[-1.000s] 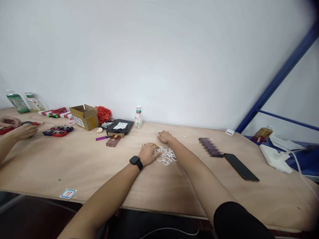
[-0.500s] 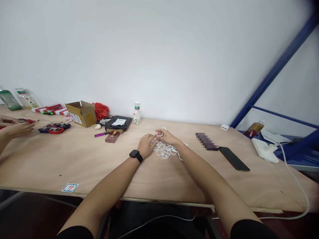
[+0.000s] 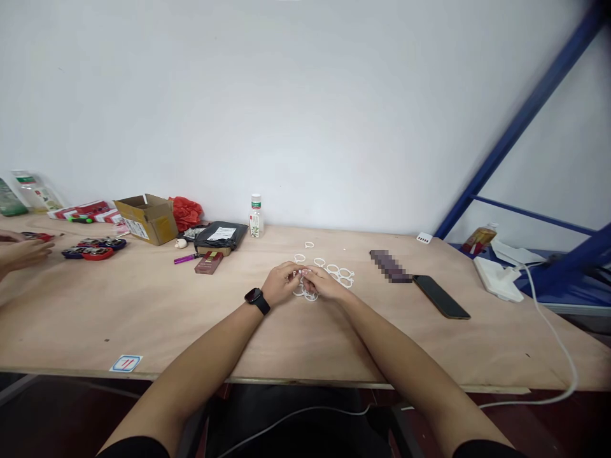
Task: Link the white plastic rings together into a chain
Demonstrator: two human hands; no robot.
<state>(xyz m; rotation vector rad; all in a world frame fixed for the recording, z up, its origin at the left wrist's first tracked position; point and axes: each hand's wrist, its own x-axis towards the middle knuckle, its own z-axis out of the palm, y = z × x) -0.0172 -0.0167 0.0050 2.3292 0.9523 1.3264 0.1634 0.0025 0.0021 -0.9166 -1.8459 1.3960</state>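
Observation:
White plastic rings [image 3: 346, 273], some with small tabs, lie around and under both hands on the wooden table [image 3: 229, 343]. One single ring [image 3: 309, 245] sits apart, farther back toward the wall. My left hand [image 3: 280, 282], with a black watch [image 3: 258, 299] on its wrist, is closed with bent fingertips at the white rings. My right hand [image 3: 322, 283] pinches the rings just beside it, and the fingertips of both hands nearly meet. Which ring each hand grips is partly hidden by the fingers. Several rings [image 3: 311, 296] show just below the fingertips.
Left of the hands are a dark red box [image 3: 209, 263], a purple lighter [image 3: 184, 259], a black parcel [image 3: 220, 235] and a cardboard box [image 3: 147, 219]. A bottle [image 3: 256, 216] stands behind. A phone [image 3: 440, 296] lies right. At far left, another person's hands [image 3: 21, 251] work near red-and-blue items [image 3: 95, 248].
The heaped rings are now more spread out over the table, and one lies separately behind. My right hand has come down and closer to my left. The view has shifted slightly.

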